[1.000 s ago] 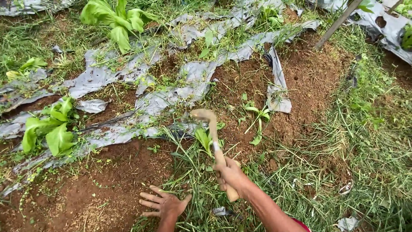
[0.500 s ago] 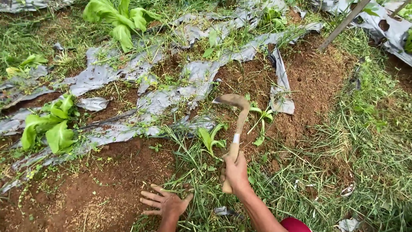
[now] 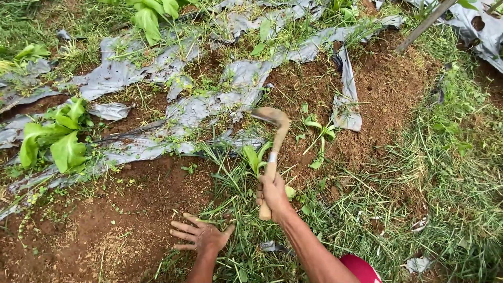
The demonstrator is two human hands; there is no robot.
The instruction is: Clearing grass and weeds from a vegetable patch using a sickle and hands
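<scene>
My right hand [image 3: 273,195] grips the wooden handle of a small curved sickle [image 3: 274,137], its soil-caked blade hooked to the left above a small green seedling [image 3: 254,159]. My left hand [image 3: 201,236] lies flat on the ground with fingers spread, on the edge of a tuft of long grass [image 3: 238,209], holding nothing. Both hands are at the bottom middle of the view.
Torn grey plastic mulch sheet [image 3: 199,112] covers the soil bed. Leafy green plants stand at the left [image 3: 50,139] and at the top [image 3: 152,13]. Bare red-brown soil [image 3: 385,94] lies to the right. A wooden stake [image 3: 424,23] leans at top right. Grass spreads on the right.
The sickle swung up and rightward, then came down a little toward the seedling. My left hand stayed flat on the ground.
</scene>
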